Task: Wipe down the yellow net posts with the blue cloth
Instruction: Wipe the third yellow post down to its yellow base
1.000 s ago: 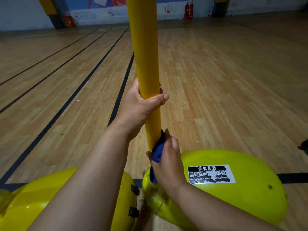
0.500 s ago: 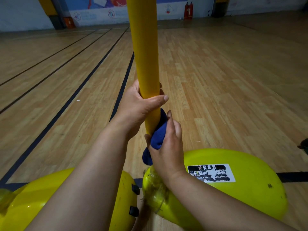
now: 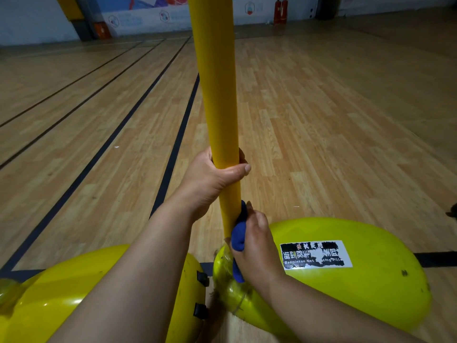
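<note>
- Yellow net post (image 3: 215, 95): stands upright, rising from a glossy yellow base (image 3: 358, 280) that rests on the wooden court floor (image 3: 333, 120); a second yellow base (image 3: 61, 300) lies just beside it on the left.
- Left hand (image 3: 210, 181): fingers and thumb curl round the post above the cloth, bracing it.
- Right hand (image 3: 252, 241): grips the bunched blue cloth (image 3: 238, 237) and presses it against the right side of the post's lowest stretch, just above the base.
- Step in hand, as judged: wiping the foot of the post, where grime is likely to gather at the joint with the base.
- Good technique here: wrap the cloth round the full girth rather than one side, keep firm even pressure, and run long overlapping strokes along the shaft.
- The bracing hand should hold the post steady, then shift so that the patch beneath it is wiped too.
- Label (image 3: 314, 256) on the base: partly torn; rubbing across it could lift more of it.
</note>
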